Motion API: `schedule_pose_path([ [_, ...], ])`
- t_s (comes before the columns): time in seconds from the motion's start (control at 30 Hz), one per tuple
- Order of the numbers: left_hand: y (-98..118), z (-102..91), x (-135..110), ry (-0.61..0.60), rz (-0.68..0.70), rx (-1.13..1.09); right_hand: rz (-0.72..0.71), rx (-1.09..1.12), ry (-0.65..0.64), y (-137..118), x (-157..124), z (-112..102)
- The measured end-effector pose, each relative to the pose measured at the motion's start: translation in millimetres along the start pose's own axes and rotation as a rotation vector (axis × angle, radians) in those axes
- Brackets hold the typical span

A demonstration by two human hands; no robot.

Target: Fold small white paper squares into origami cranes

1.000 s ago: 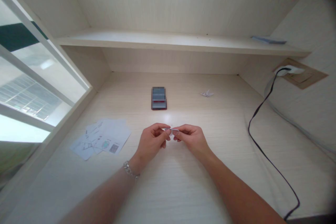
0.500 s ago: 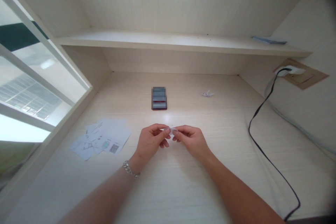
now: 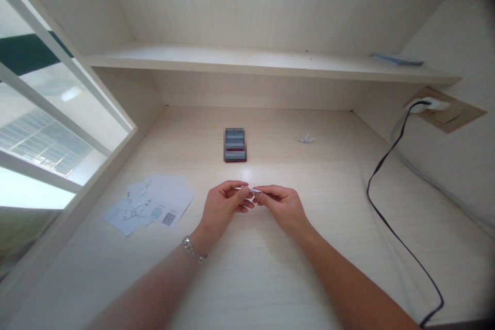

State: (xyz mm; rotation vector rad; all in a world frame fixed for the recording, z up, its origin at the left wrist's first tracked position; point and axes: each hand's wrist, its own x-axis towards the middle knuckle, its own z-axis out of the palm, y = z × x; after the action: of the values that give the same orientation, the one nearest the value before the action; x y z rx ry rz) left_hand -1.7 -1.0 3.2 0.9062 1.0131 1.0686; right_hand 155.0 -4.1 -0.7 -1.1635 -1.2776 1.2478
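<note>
Between my fingertips, just above the desk, is a small folded piece of white paper, mostly covered by the fingers. My left hand pinches its left end between thumb and index finger, the other fingers curled below. From the other side, my right hand grips it with thumb and fingertips. Beyond the hands lies a phone with its screen blurred out. Farther right rests a small folded-paper figure, pointed like a crane.
Several printed paper sheets overlap on the desk at left. A black cable runs from a wall socket down the right side. A shelf spans the back, bearing a flat bluish item at its right.
The paper has turned slightly between my fingers and now slants. My left fingers have shifted a little around it. Phone, sheets and paper figure lie as before.
</note>
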Motion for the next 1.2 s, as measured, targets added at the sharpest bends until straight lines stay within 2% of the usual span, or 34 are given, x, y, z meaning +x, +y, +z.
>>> schedule_pose_path([
  [0.27,-1.7,-2.7,1.4,-0.017,0.05,0.049,-0.01,0.043,-0.012,0.7,0.1,0.0],
  [0.8,-1.2,-2.6,1.7,-0.008,0.076,0.091,-0.04,-0.011,-0.021,1.8,0.9,-1.1],
  [0.9,-0.6,-2.4,1.2,-0.021,0.063,0.054,-0.142,-0.14,-0.005,-1.7,-0.3,-3.9],
  [1.07,-0.7,-2.9,1.0,-0.04,0.0,-0.048,-0.439,-0.423,-0.026,-2.6,-0.9,-9.2],
  [1.2,-1.4,-3.1,1.9,-0.012,0.011,-0.031,-0.504,-0.503,-0.044,1.5,0.2,-11.3],
])
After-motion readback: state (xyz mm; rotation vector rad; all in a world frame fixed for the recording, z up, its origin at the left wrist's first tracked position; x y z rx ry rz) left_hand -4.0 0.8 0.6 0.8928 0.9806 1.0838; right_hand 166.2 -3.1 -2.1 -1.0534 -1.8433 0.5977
